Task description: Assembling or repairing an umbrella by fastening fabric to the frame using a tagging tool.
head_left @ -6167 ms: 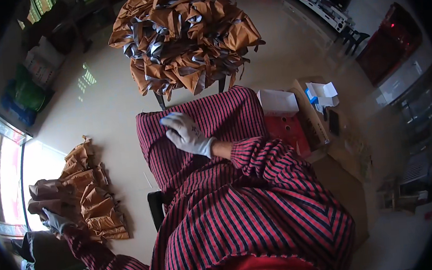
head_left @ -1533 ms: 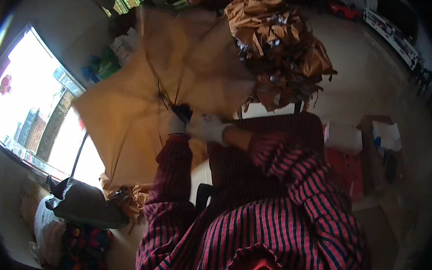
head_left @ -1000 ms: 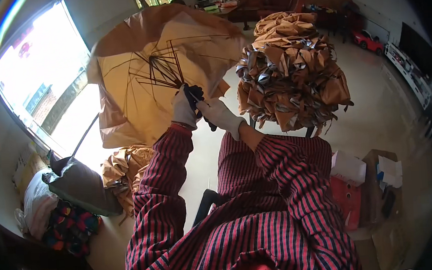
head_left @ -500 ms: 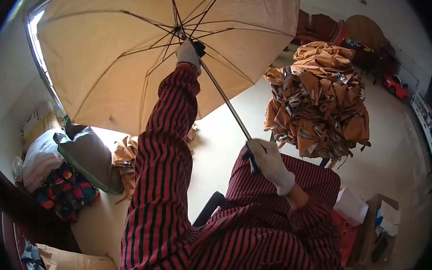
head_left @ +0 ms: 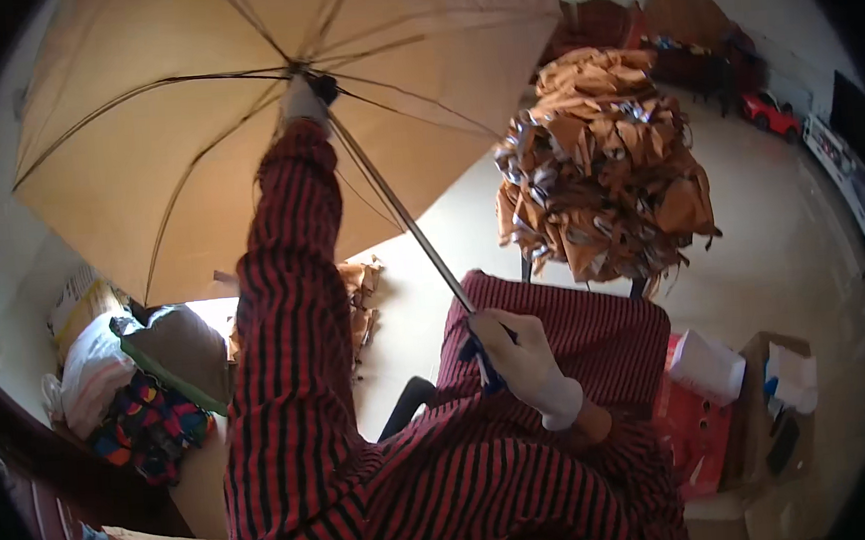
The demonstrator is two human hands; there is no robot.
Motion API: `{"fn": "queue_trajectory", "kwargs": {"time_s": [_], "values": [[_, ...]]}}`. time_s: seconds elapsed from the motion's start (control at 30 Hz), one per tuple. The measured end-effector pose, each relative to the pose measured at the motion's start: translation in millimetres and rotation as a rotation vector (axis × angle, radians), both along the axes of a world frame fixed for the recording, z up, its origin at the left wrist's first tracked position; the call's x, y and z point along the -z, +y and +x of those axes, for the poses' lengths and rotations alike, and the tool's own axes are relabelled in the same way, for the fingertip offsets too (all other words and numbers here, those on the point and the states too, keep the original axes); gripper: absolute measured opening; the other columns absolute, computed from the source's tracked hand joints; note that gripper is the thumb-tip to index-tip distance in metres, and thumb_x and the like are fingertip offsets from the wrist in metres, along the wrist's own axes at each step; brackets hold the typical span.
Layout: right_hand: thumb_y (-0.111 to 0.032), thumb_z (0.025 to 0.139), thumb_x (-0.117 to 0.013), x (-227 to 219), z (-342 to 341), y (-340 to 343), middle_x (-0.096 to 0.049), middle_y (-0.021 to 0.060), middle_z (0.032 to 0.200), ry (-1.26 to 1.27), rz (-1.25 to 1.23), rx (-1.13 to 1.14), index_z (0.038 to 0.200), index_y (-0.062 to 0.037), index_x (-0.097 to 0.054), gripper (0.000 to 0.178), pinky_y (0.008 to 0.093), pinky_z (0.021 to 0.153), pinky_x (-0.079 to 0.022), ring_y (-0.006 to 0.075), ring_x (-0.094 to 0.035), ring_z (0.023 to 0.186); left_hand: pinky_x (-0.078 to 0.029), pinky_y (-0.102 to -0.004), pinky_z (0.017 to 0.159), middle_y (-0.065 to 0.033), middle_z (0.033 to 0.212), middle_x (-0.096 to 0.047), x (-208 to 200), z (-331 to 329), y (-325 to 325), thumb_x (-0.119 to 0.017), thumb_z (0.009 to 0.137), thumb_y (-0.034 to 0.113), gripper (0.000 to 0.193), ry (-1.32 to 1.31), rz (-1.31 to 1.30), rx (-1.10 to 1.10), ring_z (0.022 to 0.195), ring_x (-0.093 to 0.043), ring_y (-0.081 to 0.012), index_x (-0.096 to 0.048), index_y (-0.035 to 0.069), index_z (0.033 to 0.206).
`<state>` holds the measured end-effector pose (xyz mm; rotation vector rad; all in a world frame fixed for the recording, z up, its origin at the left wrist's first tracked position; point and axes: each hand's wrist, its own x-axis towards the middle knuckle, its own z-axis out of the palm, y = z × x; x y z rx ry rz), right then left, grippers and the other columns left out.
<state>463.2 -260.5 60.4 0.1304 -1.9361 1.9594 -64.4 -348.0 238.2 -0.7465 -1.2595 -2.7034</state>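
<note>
An opened umbrella [head_left: 215,175] with a tan canopy and dark ribs fills the upper left, its underside toward me. My left hand [head_left: 302,100], in a white glove, reaches up and is closed round the top of the shaft, where the ribs meet. A dark piece shows beside its fingers. From there the metal shaft [head_left: 404,217] slants down to my right hand [head_left: 527,359], gloved too and wrapped round the lower end near my lap. Dark blue material [head_left: 481,365] hangs at that grip. The left fingers are partly hidden.
A tall heap of folded orange-brown cloth pieces [head_left: 607,178] stands on a support to the right. Stuffed sacks [head_left: 173,353] and a colourful bundle [head_left: 152,425] lie at the left. Near my right side are a red box [head_left: 700,432] and an open carton [head_left: 774,346]. A red toy car [head_left: 770,116] sits farther back.
The umbrella and both hands have shifted lower or leftward in view; my left hand has moved left and the canopy tilts differently. The right hand keeps its grip at the lower end.
</note>
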Motion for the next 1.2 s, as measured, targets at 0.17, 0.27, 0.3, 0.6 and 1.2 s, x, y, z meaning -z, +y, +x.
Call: {"fn": "queue_trajectory", "kwargs": {"time_s": [0.17, 0.27, 0.3, 0.6, 1.2], "values": [[-0.024, 0.097, -0.048, -4, -2, 6, -0.05, -0.0007, 0.06, -0.069, -0.033, 0.027, 0.079, 0.002, -0.063, 0.035, 0.0223, 0.048, -0.036, 0.0036, -0.046, 0.055, -0.061, -0.0416, 0.072, -0.0208, 0.09, -0.068, -19, 6, 18, -0.051, 0.095, 0.033, 0.04, 0.206, -0.27, -0.124, 0.079, -0.07, -0.0305, -0.057, -0.005, 0.104], [-0.023, 0.096, -0.05, -25, -10, 15, -0.054, 0.0014, 0.061, -0.02, -0.095, -0.097, 0.083, 0.0026, -0.063, 0.031, 0.0242, 0.05, -0.039, 0.0066, -0.051, 0.057, -0.059, -0.04, 0.06, -0.0187, 0.084, -0.067, -27, 6, 27, -0.053, 0.094, 0.037, 0.039, 0.154, -0.216, 0.049, 0.07, -0.068, -0.0286, -0.059, -0.001, 0.099], [-0.024, 0.096, -0.05, -31, -19, 16, -0.055, 0.0023, 0.061, 0.212, 0.062, -0.151, 0.083, 0.0022, -0.063, 0.032, 0.0256, 0.051, -0.041, 0.008, -0.052, 0.057, -0.056, -0.0389, 0.056, -0.0169, 0.081, -0.067, -43, -9, -1, -0.054, 0.093, 0.037, 0.037, 0.112, -0.354, 0.075, 0.066, -0.066, -0.0276, -0.059, 0.0, 0.097], [-0.034, 0.091, -0.051, 9, -82, 77, -0.066, 0.0092, 0.09, -0.22, 0.396, 0.17, 0.113, -0.0018, -0.059, 0.039, 0.0293, 0.07, -0.05, 0.0201, -0.065, 0.081, -0.045, -0.0461, 0.054, -0.016, 0.07, -0.061, -5, 34, 50, -0.054, 0.091, 0.032, 0.03, 1.308, -1.356, -0.775, 0.062, -0.059, -0.0323, -0.06, 0.005, 0.078], [-0.016, 0.09, -0.045, 111, -94, 144, -0.048, 0.0189, 0.132, -0.724, 1.407, 0.978, 0.14, -0.005, -0.042, 0.051, 0.0594, 0.09, -0.042, 0.0356, -0.047, 0.12, -0.035, -0.0322, 0.04, -0.0036, 0.056, -0.048, 141, 166, 277, -0.049, 0.09, 0.021, 0.025, -0.144, -1.09, 0.85, 0.045, -0.046, -0.0178, -0.057, 0.011, 0.068]]}}
